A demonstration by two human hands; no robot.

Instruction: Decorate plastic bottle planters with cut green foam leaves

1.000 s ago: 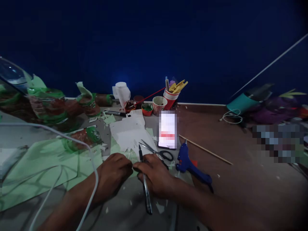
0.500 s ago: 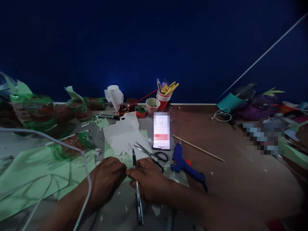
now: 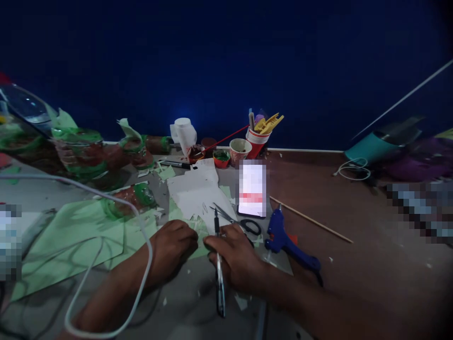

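**Head view.** The brown and grey work surface (image 3: pixel 354 274) runs up to a dark blue wall. On its left part lies a large pale green paper sheet (image 3: pixel 71 241), crossed by a looping white cable (image 3: pixel 118 203). Beyond the hands lie a cut white paper sheet (image 3: pixel 193 191), a blue plastic glue gun (image 3: pixel 283 241), a phone with a bright screen (image 3: pixel 252 189) and black-handled steel scissors (image 3: pixel 235 221).

My left hand (image 3: pixel 171 248) rests knuckles-up and curled. Its fingertips are hidden, so I cannot tell whether they pinch anything. My right hand (image 3: pixel 235 257) is closed round a dark slender pen-like tool (image 3: pixel 220 283), with the tip pointing away from me; whether it is a pen or a blade I cannot tell. The two hands nearly touch over a small pale green paper scrap (image 3: pixel 198 232), which lies at the near edge of the white sheet.

In my judgement the work goes best with the left hand pinning the scrap flat close to the tip, fingers off the line. The right hand should draw the tool in short, light strokes, clear of the cable.
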